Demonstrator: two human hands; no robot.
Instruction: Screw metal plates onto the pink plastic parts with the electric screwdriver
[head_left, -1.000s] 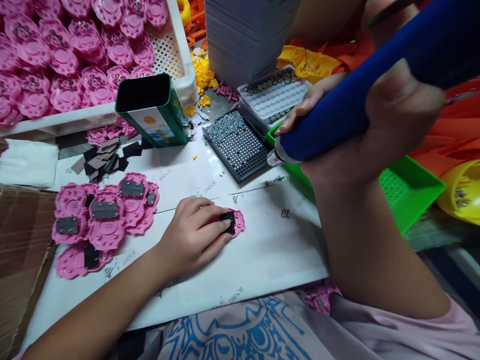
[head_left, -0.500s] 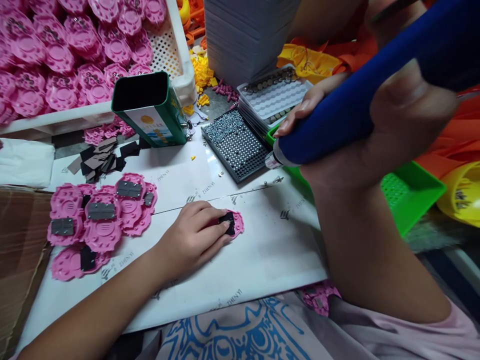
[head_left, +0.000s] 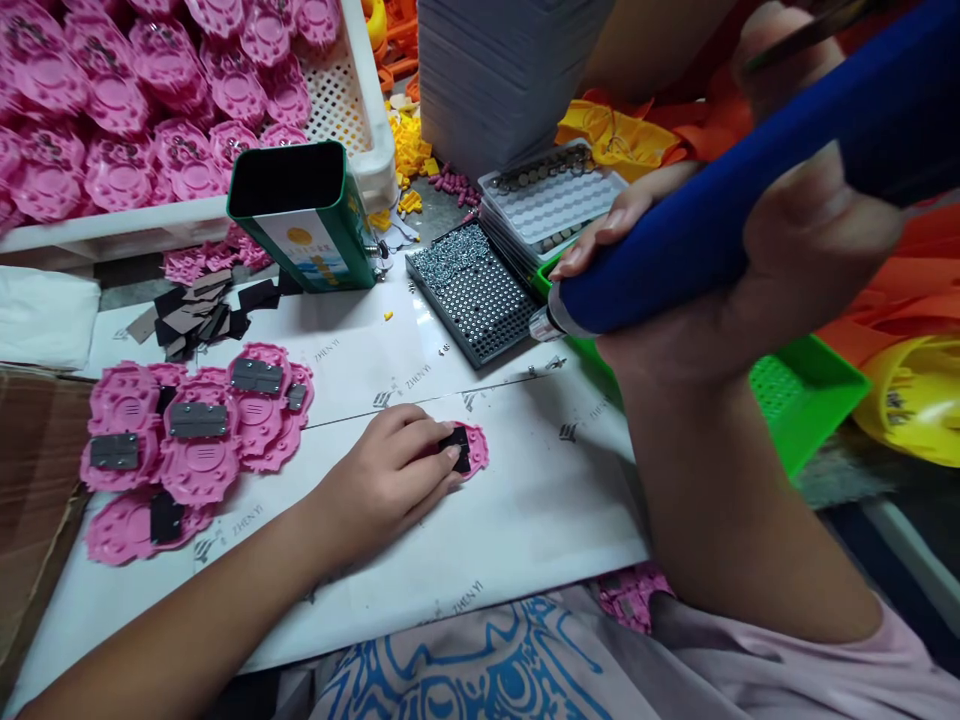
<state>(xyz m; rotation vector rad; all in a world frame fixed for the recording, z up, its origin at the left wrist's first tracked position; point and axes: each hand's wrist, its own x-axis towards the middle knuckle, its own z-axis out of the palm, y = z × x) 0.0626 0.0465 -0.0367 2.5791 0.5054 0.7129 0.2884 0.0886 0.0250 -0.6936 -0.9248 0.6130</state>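
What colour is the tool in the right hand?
The tool is blue, clearest in the head view.

Left hand (head_left: pixel 397 470) holding a pink part (head_left: pixel 478 450) with a black pad (head_left: pixel 464 446) on the table (head_left: pixel 547 510), right hand (head_left: pixel 810 255) gripping a blue tool (head_left: pixel 667 245), its tip (head_left: pixel 541 324) near the dark tray (head_left: pixel 512 327), more pink parts (head_left: pixel 196 472) at left, a green tin (head_left: pixel 345 240) just beside the crate (head_left: pixel 381 145).
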